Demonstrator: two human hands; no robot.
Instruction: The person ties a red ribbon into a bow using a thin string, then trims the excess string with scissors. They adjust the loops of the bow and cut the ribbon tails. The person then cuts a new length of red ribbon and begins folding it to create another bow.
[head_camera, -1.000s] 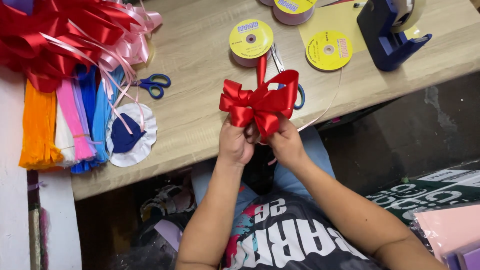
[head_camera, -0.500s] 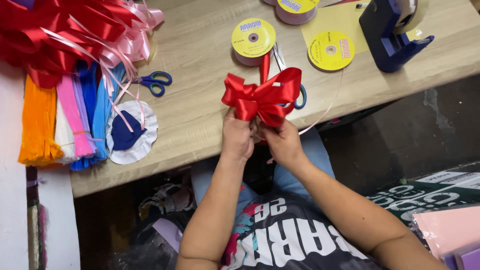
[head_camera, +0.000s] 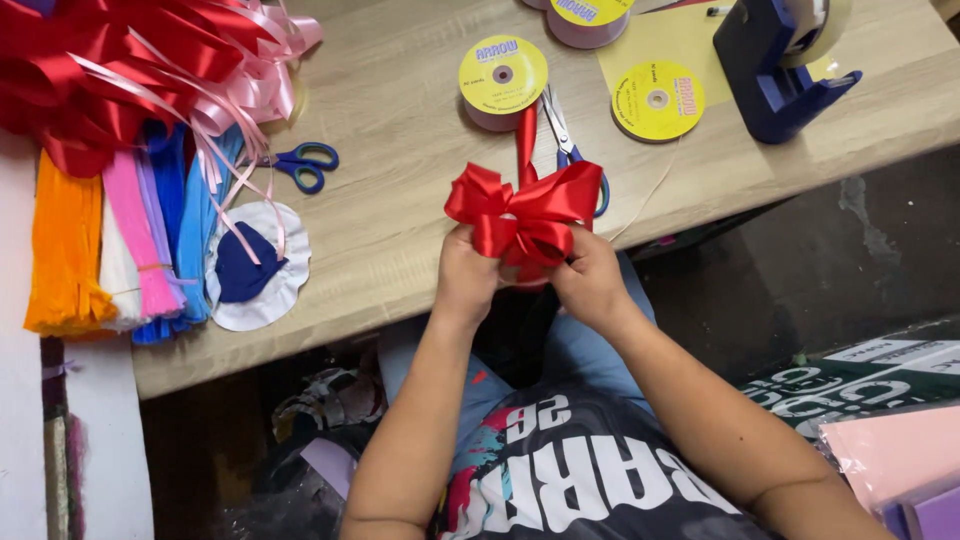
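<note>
A red ribbon bow (head_camera: 522, 212) with several loops is held over the near edge of the wooden table (head_camera: 400, 150). My left hand (head_camera: 466, 276) grips its lower left side and my right hand (head_camera: 589, 276) grips its lower right side. A strip of red ribbon runs up from the bow to a yellow-topped ribbon spool (head_camera: 502, 80). Blue-handled scissors (head_camera: 571, 150) lie on the table just behind the bow.
A second yellow spool (head_camera: 657, 99) and a blue tape dispenser (head_camera: 779, 66) stand at the right. At the left lie red and pink bows (head_camera: 130, 70), coloured paper strips (head_camera: 110, 245), small blue scissors (head_camera: 303, 164) and a white-and-blue rosette (head_camera: 255, 267). Pink sheets (head_camera: 890, 460) lie lower right.
The bow has shifted slightly and its loops have spread wider as both hands work at its base. The hands stay in almost the same place.
</note>
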